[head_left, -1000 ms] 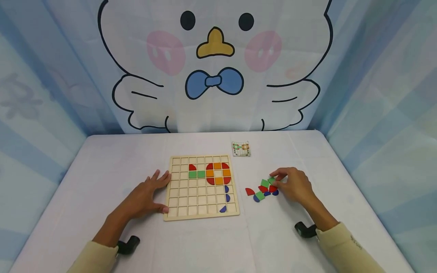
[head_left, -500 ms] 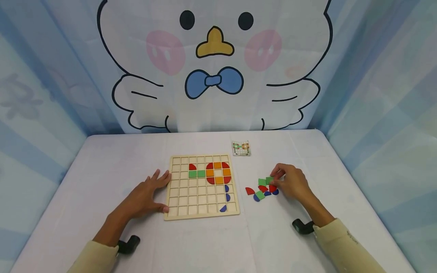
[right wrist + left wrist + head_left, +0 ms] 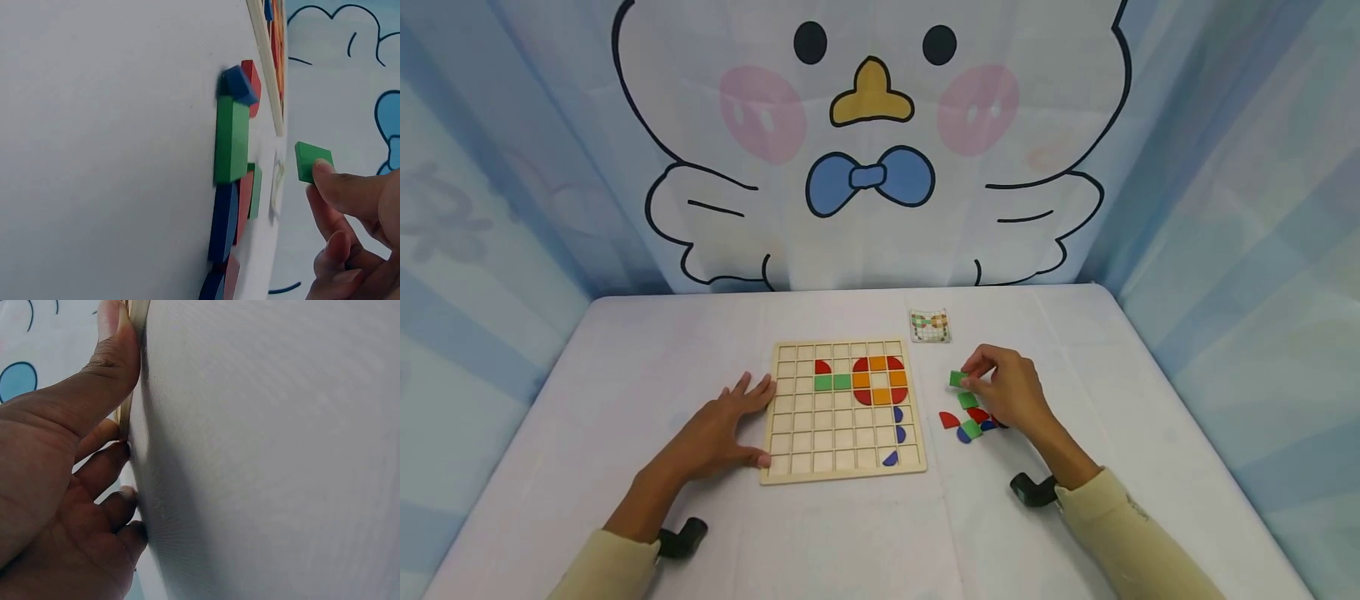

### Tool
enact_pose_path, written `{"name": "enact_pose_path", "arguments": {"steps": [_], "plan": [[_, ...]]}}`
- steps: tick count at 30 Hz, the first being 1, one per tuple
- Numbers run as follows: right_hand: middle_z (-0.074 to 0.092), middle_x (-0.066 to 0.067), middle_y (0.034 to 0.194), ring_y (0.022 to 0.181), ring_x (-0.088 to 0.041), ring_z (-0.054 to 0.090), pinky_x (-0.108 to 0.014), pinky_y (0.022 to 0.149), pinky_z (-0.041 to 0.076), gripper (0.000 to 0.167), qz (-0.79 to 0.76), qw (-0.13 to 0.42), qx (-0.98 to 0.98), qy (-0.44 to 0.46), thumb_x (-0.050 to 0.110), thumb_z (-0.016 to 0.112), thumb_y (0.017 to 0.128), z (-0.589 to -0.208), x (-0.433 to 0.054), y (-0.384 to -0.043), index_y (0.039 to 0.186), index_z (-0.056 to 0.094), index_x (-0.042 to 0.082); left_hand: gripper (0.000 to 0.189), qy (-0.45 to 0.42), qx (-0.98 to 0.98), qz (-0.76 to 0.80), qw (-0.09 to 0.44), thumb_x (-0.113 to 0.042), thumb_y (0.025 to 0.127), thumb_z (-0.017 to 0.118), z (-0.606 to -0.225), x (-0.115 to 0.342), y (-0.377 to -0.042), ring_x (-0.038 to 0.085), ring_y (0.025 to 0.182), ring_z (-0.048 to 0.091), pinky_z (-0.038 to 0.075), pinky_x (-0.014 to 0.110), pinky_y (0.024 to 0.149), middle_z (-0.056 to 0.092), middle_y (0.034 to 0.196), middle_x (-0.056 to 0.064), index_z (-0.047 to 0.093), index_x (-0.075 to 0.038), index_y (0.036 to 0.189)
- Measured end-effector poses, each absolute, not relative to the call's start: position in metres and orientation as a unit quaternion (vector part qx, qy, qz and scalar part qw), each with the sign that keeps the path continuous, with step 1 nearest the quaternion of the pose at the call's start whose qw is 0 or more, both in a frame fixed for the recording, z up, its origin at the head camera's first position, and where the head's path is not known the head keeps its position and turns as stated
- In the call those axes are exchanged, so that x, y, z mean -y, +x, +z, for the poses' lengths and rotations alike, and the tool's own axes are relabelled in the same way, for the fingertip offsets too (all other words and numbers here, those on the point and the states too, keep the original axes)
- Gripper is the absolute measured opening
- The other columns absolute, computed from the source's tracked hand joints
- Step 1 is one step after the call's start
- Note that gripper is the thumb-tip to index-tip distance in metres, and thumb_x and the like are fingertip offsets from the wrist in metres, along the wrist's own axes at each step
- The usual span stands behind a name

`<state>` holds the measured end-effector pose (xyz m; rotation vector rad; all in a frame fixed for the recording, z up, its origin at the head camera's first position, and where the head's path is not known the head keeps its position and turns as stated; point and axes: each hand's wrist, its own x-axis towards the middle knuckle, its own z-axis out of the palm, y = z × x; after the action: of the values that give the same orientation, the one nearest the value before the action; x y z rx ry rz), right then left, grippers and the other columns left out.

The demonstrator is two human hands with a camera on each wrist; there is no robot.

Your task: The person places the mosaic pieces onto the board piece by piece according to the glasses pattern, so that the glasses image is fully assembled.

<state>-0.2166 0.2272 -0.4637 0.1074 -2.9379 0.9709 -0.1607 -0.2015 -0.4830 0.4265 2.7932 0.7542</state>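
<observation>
My right hand [image 3: 1009, 385] pinches a green square tile [image 3: 312, 161] between thumb and fingertips, raised off the table beyond the loose pieces. Below it lies a small group of tiles: a green square [image 3: 967, 401], a red quarter-circle [image 3: 949, 420] and blue half-circles [image 3: 964, 436] among them. My left hand [image 3: 718, 429] rests spread at the left edge of the wooden grid board [image 3: 820, 442], thumb and fingertips against the rim. On the board sit red and orange tiles in a ring, two green squares [image 3: 832, 382], one red quarter-circle [image 3: 823, 367] and several blue half-circles [image 3: 900, 434].
A small pattern card [image 3: 929, 327] with a coloured grid lies behind the board's right corner. A white cloth covers the table [image 3: 647, 358]. A curtain [image 3: 872, 242] with a cartoon figure hangs behind the far edge.
My right hand has picked a green square tile from the group and carried it left and away from me. The left hand and the board stay in place.
</observation>
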Motion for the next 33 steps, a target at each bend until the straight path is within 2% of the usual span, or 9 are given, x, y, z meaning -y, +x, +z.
{"name": "enact_pose_path", "arguments": {"steps": [17,25,33], "plan": [[0.077,0.001,0.092,0.082,-0.022,0.054,-0.033,0.074,0.045,0.012,0.359,0.024,0.928,0.096,0.016,0.087,0.09,-0.455,-0.158,-0.223,0.091,0.075,0.019,0.118,0.133,-0.953,0.249,0.111,-0.045,0.071,0.096,-0.483,0.201,-0.16,0.06,0.158,0.02,0.026,0.076,0.123,0.029,0.175,0.013,0.034,-0.015,0.167],[0.074,0.005,0.09,0.079,-0.019,0.054,-0.031,0.069,0.044,0.013,0.376,0.009,0.919,0.116,0.016,0.086,0.09,-0.455,-0.129,-0.224,0.089,0.074,0.022,0.118,0.139,-0.952,0.25,0.11,-0.044,0.071,0.096,-0.482,0.201,-0.159,0.056,0.159,0.02,0.026,0.076,0.123,0.029,0.174,0.013,0.034,-0.014,0.167],[0.074,0.009,0.085,0.075,-0.011,0.063,-0.03,0.063,0.049,0.016,0.393,0.007,0.905,0.16,0.016,0.088,0.089,-0.456,-0.105,-0.227,0.086,0.074,0.023,0.117,0.142,-0.949,0.261,0.107,-0.042,0.071,0.096,-0.482,0.202,-0.16,0.054,0.16,0.02,0.025,0.076,0.124,0.03,0.174,0.013,0.035,-0.012,0.166]]}}
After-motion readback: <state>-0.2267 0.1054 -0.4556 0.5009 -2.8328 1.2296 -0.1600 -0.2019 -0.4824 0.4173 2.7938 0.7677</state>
